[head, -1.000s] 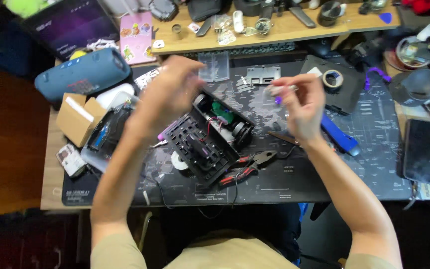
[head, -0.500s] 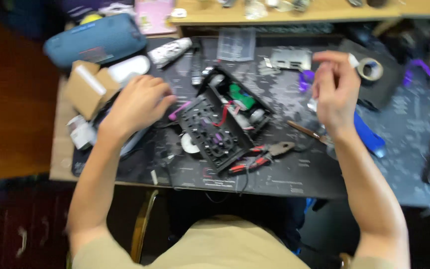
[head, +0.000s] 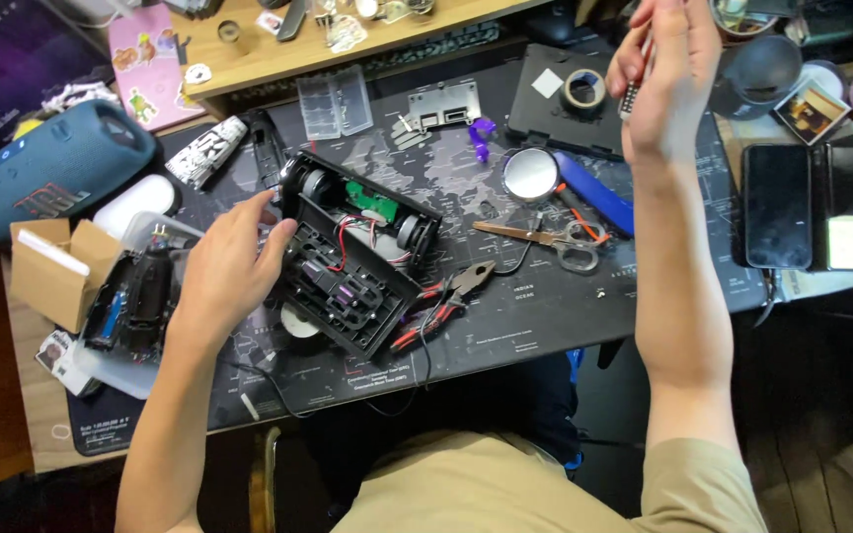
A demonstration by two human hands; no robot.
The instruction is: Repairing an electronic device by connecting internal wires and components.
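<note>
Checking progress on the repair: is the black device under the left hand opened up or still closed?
Open: the black device shows bare wires and a green board; the left hand rests on its edge.

Scissors point(head: 545, 237), pliers point(head: 446, 296), tape roll point(head: 584, 89), blue speaker point(head: 46, 168), phone point(head: 780, 205).

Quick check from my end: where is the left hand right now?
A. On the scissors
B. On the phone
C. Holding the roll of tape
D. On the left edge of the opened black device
D: the left hand lies with its fingers against the left edge of the opened black device, apart from the scissors, the roll of tape and the phone.
</note>
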